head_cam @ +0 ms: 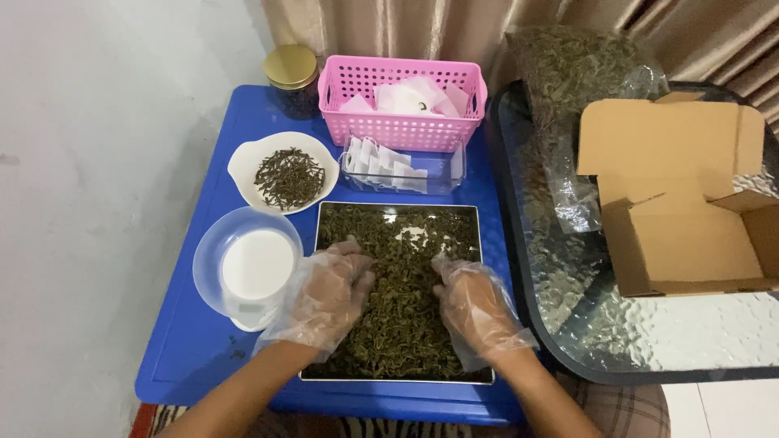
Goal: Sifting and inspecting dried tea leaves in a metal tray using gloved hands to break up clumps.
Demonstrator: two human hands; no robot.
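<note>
- On the blue table (243, 122), front & centre, sat a square metal tray (398, 376) heaped w/ dried green leaves (402, 300); a bare patch of tray floor showed near its far edge.
- Left hand (324, 296), in a loose clear plastic glove, lay palm-down on the leaves at tray's left side; fingers spread & slightly curled into the pile, nothing pinched or lifted.
- Right hand (475, 304), gloved the same, lay on the leaves at the right side, fingers bent & together, tips pointing to the far side; open on the heap, not closed on anything.
- Both hands well apart, w/ a strip of leaves between them.
- Just left of tray: clear round bowl (213, 243) sitting on a white round scale (258, 268).
- Behind that: white dish (243, 162) w/ dark dried bits (289, 178).
- Behind tray: clear rectangular box (442, 174) holding small white sachets (381, 166).
- Farther back: pink slotted basket (402, 122) w/ more white bags; gold-lidded jar (290, 69) just left of it.
- Right of blue table: dark glass-topped table (690, 341) bearing an open cardboard box (690, 203) & a clear plastic bag of leaves (568, 73).
</note>
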